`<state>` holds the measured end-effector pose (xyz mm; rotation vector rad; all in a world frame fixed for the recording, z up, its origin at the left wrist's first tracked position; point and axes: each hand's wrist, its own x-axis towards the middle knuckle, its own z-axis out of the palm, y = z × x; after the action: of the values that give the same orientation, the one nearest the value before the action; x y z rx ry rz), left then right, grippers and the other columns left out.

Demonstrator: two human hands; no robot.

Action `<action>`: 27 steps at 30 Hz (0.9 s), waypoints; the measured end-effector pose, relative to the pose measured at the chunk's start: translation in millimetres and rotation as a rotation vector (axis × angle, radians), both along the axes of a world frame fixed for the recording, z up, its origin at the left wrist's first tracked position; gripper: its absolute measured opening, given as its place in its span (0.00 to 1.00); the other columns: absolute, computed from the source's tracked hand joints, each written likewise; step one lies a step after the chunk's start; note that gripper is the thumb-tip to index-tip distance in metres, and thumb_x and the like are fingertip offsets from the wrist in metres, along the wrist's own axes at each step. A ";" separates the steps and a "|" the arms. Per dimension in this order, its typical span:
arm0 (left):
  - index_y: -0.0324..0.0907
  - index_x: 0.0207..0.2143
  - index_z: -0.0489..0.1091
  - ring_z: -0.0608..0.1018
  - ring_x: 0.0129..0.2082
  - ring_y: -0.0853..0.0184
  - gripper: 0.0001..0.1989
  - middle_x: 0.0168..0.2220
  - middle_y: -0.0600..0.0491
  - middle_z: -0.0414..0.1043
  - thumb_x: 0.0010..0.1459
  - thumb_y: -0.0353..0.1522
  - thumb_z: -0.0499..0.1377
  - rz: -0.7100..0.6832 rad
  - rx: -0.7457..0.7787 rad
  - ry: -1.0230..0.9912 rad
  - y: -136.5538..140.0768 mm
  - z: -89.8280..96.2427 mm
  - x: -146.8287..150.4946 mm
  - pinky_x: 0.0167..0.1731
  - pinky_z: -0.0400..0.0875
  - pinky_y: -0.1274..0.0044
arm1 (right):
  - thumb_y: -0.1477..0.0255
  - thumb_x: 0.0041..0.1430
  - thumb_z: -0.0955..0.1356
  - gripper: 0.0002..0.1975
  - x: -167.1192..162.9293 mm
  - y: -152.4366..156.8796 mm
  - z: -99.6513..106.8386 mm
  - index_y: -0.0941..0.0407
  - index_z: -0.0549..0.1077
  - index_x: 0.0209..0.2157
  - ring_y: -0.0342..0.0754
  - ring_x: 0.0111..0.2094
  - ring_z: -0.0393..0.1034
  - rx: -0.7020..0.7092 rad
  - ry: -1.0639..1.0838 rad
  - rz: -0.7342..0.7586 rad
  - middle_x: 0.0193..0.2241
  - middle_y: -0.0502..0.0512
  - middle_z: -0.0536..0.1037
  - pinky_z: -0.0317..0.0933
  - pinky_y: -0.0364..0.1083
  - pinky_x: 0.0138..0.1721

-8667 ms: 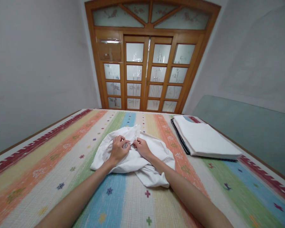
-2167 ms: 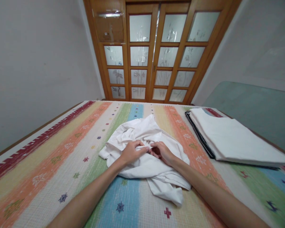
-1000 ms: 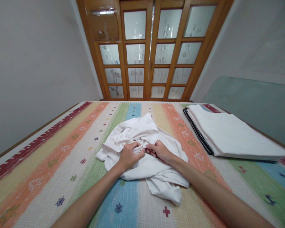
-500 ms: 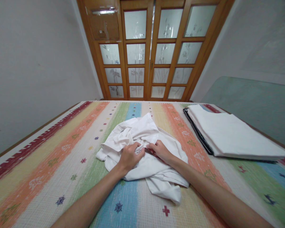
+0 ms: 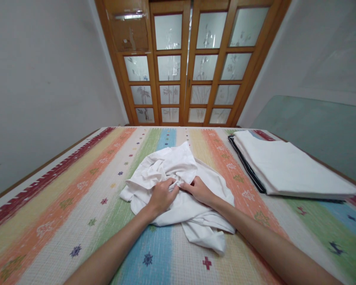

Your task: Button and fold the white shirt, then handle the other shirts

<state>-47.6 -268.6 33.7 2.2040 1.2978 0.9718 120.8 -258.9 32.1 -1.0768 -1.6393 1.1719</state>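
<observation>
A crumpled white garment, perhaps a shirt, lies bunched in the middle of the striped tablecloth. My left hand pinches its fabric near the centre of the bundle, fingers curled and partly hidden. Close beside it, my right hand also grips the cloth, with thumb and fingertips pressed together. The fingertips of both hands almost meet. Whatever small part of the garment sits between them is too hidden to make out.
At the right lies a stack of folded white cloth with a black item beneath it. Behind the table stands a wooden door with glass panes. A greenish glass-like panel leans by the right wall.
My right hand's fingers have closed in, and its fingertips sit slightly nearer the left hand. The garment and the folded stack keep their places.
</observation>
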 end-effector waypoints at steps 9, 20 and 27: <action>0.42 0.31 0.71 0.75 0.30 0.67 0.09 0.29 0.53 0.75 0.57 0.33 0.53 -0.055 -0.100 -0.078 2.0 1.1 -2.8 0.33 0.65 0.78 | 0.60 0.52 0.68 0.15 1.2 0.9 -1.6 0.59 0.72 0.26 0.45 0.27 0.61 0.046 -0.065 0.001 0.24 0.50 0.71 0.57 0.41 0.28; 0.40 0.25 0.70 0.73 0.26 0.69 0.10 0.24 0.57 0.73 0.55 0.36 0.56 -0.018 -0.101 -0.145 2.3 2.4 -2.3 0.30 0.64 0.80 | 0.62 0.50 0.69 0.14 2.9 0.9 -4.4 0.59 0.70 0.24 0.42 0.24 0.57 0.022 -0.016 0.007 0.21 0.48 0.68 0.53 0.41 0.26; 0.40 0.26 0.72 0.74 0.27 0.68 0.06 0.25 0.56 0.74 0.51 0.30 0.56 -0.006 -0.117 -0.179 2.6 4.3 -1.2 0.30 0.65 0.80 | 0.59 0.51 0.68 0.19 0.1 -0.3 -2.8 0.57 0.63 0.16 0.39 0.18 0.51 -0.073 0.018 -0.046 0.14 0.45 0.60 0.47 0.41 0.20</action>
<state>-48.8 -265.9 38.0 1.9835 1.2330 1.0369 120.9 -259.2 29.3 -1.1409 -1.5596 1.2163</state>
